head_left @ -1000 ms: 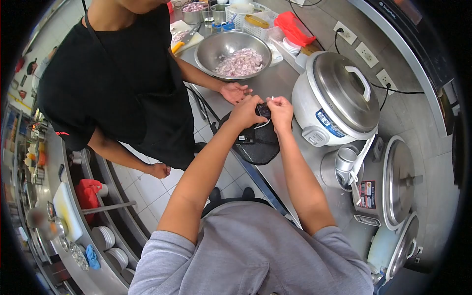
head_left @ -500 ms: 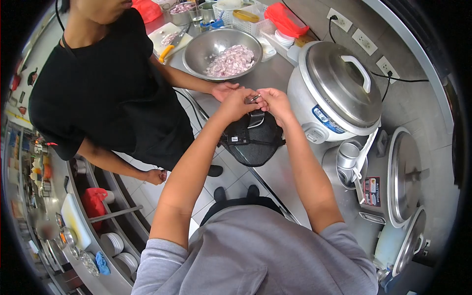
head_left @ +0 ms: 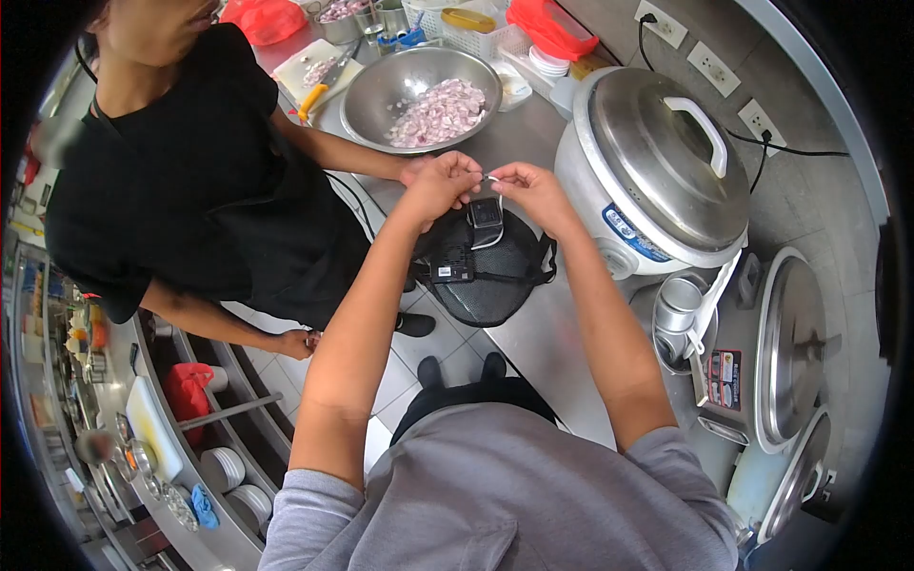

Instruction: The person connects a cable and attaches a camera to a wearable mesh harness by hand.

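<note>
My left hand and my right hand meet over the counter, fingertips pinched around a small cable connector. A thin white cable hangs from my right fingers and loops down beside a small black box-shaped device. That device sits on a black mesh headgear-like piece with straps, lying at the counter edge below my hands. A second flat black module with a white label is fixed to it. Another person's hand is partly hidden behind my left hand.
A steel bowl of chopped onion stands ahead, beside a cutting board with a yellow-handled knife. A large rice cooker is on my right. A person in black stands close on my left.
My hands have shifted slightly up and left in view, their fingertips a little farther apart. More of the black device and white cable shows below them.
</note>
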